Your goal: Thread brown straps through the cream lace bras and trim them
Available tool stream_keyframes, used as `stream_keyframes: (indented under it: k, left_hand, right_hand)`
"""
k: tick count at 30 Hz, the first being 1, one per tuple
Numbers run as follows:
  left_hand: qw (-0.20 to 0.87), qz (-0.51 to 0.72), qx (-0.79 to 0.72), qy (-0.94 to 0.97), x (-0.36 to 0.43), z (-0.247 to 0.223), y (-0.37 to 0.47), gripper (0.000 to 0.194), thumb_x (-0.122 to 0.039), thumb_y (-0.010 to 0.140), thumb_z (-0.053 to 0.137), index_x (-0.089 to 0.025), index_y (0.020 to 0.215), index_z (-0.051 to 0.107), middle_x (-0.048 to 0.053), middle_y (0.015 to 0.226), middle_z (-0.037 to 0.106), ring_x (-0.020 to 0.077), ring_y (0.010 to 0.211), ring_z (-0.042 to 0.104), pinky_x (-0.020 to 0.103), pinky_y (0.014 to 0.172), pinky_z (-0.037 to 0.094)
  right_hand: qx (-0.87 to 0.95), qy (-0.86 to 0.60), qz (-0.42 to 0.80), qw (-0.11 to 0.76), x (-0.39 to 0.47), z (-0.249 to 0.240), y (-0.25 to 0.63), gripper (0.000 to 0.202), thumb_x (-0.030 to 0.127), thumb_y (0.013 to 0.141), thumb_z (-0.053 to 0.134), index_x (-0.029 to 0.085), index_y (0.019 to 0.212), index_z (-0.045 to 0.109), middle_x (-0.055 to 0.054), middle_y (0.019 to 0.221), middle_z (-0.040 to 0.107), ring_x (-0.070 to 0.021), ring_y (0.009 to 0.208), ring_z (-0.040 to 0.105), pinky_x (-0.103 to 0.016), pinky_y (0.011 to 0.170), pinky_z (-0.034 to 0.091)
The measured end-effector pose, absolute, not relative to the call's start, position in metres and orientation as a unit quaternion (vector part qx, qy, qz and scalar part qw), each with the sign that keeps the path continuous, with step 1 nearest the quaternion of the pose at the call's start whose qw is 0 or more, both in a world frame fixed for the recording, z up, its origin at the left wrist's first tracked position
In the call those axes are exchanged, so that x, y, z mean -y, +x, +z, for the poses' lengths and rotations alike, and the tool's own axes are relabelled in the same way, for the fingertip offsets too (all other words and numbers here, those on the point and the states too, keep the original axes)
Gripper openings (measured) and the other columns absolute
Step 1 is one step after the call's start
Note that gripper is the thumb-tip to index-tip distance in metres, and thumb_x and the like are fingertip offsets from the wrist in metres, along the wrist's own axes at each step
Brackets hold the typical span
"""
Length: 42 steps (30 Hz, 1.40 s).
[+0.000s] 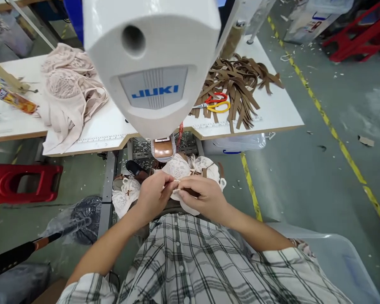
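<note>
Below sewing machine [152, 55], I see white lace garment [178, 167], left hand [154, 192] and right hand [205, 195] both pinching close together, apparently on its edge; exact grip hidden. Best with short pinches, edge flat, rest slack.

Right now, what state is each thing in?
Left hand: pinching white trim
Right hand: pinching the same trim
White lace pieces: bunched around the hands
Scissors: lying down, blades partly hidden
Brown strips: loosely heaped
Pink lace fabric: crumpled
JUKI machine: can't tell if running
</note>
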<state>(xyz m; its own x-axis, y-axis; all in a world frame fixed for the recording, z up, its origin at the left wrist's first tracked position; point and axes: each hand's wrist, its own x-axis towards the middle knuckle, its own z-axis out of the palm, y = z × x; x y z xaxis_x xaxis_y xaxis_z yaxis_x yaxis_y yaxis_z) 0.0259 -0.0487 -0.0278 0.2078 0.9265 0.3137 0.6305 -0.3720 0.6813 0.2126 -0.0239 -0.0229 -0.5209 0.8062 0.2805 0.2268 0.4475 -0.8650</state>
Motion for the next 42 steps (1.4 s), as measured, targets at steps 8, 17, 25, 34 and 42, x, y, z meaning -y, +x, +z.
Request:
stream_keyframes:
  k: [8, 17, 25, 34, 42]
  left_hand:
    - [0.233, 0.382, -0.532, 0.718, 0.053, -0.031, 0.030, 0.014, -0.020, 0.098, 0.052, -0.019, 0.095, 0.065, 0.004, 0.085, 0.071, 0.0134, 0.077, 0.064, 0.024, 0.066, 0.048]
    - [0.135, 0.379, -0.451, 0.797, 0.045, -0.012, 0.026, 0.011, -0.012, 0.091, 0.064, -0.016, 0.100, 0.068, 0.005, 0.088, 0.075, 0.0113, 0.079, 0.068, 0.020, 0.070, 0.051]
    - [0.170, 0.352, -0.460, 0.797, 0.039, -0.003, 0.023, 0.007, -0.015, 0.093, 0.061, -0.018, 0.094, 0.068, 0.002, 0.086, 0.076, 0.0107, 0.075, 0.069, 0.020, 0.066, 0.051]
    - [0.233, 0.268, -0.517, 0.779, 0.032, 0.001, 0.022, 0.015, -0.023, 0.095, 0.059, -0.019, 0.107, 0.068, 0.000, 0.083, 0.074, 0.0116, 0.070, 0.066, 0.021, 0.063, 0.047]
    - [0.141, 0.218, -0.461, 0.849, 0.025, 0.001, 0.016, 0.017, -0.026, 0.099, 0.053, -0.016, 0.094, 0.065, 0.001, 0.077, 0.071, 0.0138, 0.067, 0.062, 0.025, 0.060, 0.042]
  right_hand:
    - [0.727, -0.369, 0.457, 0.354, 0.018, -0.027, 0.212, 0.013, 0.015, 0.087, 0.057, 0.021, 0.085, 0.069, -0.001, 0.084, 0.073, -0.0112, 0.070, 0.063, -0.021, 0.065, 0.047]
    - [0.825, -0.383, 0.317, 0.268, -0.013, -0.008, 0.226, 0.017, 0.014, 0.088, 0.055, 0.018, 0.073, 0.063, 0.004, 0.060, 0.051, -0.0089, 0.060, 0.044, -0.023, 0.059, 0.031]
    - [0.793, -0.360, 0.448, 0.202, -0.019, 0.000, 0.228, 0.014, 0.016, 0.085, 0.057, 0.019, 0.074, 0.066, 0.005, 0.056, 0.043, -0.0091, 0.058, 0.042, -0.022, 0.057, 0.032]
    - [0.746, -0.355, 0.532, 0.185, -0.022, -0.003, 0.229, 0.011, 0.020, 0.087, 0.061, 0.018, 0.083, 0.072, 0.005, 0.059, 0.055, -0.0071, 0.055, 0.045, -0.020, 0.055, 0.032]
    - [0.737, -0.365, 0.535, 0.196, -0.021, -0.003, 0.229, 0.013, 0.021, 0.088, 0.061, 0.017, 0.086, 0.074, 0.003, 0.064, 0.062, -0.0080, 0.058, 0.050, -0.020, 0.055, 0.034]
